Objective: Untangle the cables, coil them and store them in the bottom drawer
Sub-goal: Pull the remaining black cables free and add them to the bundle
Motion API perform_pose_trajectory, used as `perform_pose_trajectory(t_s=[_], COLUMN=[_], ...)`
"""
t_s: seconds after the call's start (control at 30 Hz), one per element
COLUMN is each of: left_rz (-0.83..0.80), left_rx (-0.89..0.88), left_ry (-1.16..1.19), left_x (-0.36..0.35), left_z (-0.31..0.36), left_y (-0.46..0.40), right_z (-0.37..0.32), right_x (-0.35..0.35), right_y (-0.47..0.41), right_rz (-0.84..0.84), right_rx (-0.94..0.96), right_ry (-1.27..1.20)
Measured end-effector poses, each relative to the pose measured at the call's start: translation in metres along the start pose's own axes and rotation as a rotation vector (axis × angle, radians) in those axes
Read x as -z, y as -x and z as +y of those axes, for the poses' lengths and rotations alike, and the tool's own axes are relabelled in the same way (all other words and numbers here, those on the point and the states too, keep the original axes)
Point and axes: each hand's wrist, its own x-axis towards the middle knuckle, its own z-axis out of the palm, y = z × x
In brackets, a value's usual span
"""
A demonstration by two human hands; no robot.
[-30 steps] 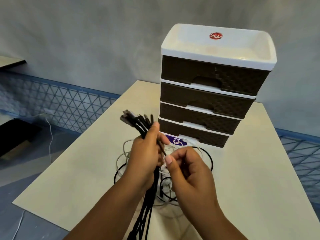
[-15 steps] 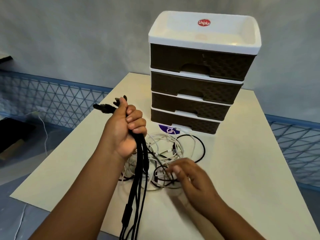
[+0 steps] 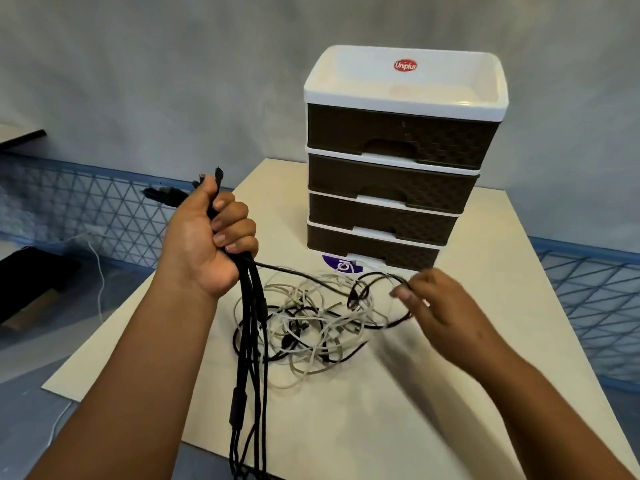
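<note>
My left hand point(image 3: 211, 237) is raised above the table, fist shut on a bundle of black cables point(image 3: 250, 341) whose plug ends stick out above my thumb. The strands hang down past the table's front edge. A tangled pile of white and black cables point(image 3: 311, 323) lies on the table in front of the drawer unit. My right hand point(image 3: 440, 306), blurred, pinches a thin black cable loop point(image 3: 377, 282) at the pile's right side. The drawer unit point(image 3: 398, 161) has brown fronts; its bottom drawer point(image 3: 374, 247) is closed.
The cream table point(image 3: 381, 410) ends close on the left and front. A purple round sticker point(image 3: 341, 265) lies at the unit's foot. A blue lattice rail point(image 3: 86, 209) runs behind on both sides, with a white cord and dark box on the floor at left.
My left hand lifted the black bundle up and to the left. My right hand went down to the pile, then moved right and took hold of a thin black loop.
</note>
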Motion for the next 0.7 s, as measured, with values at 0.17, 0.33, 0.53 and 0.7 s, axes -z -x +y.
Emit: perform_pose_trajectory(t_s=[0.17,0.33,0.53,0.7], left_rz=[-0.021,-0.142,-0.25,-0.183], left_rx=[0.024,0.098,0.142,0.055], left_ry=[-0.175,-0.417,-0.591,-0.683], left_x=[-0.015,-0.035,-0.05,-0.049], left_z=[-0.012,-0.034,-0.052,-0.054], left_y=[0.003,0.011,0.013,0.007], right_z=[-0.068,-0.118,-0.135,-0.113], right_x=[0.063,0.085,0.09,0.076], right_y=[-0.037,-0.072,-0.102,-0.101], right_rz=[0.023,0.17,0.17,0.064], right_rx=[-0.148,-0.057,-0.02,-0.05], right_ry=[-0.206,-0.692,-1.043,-1.348])
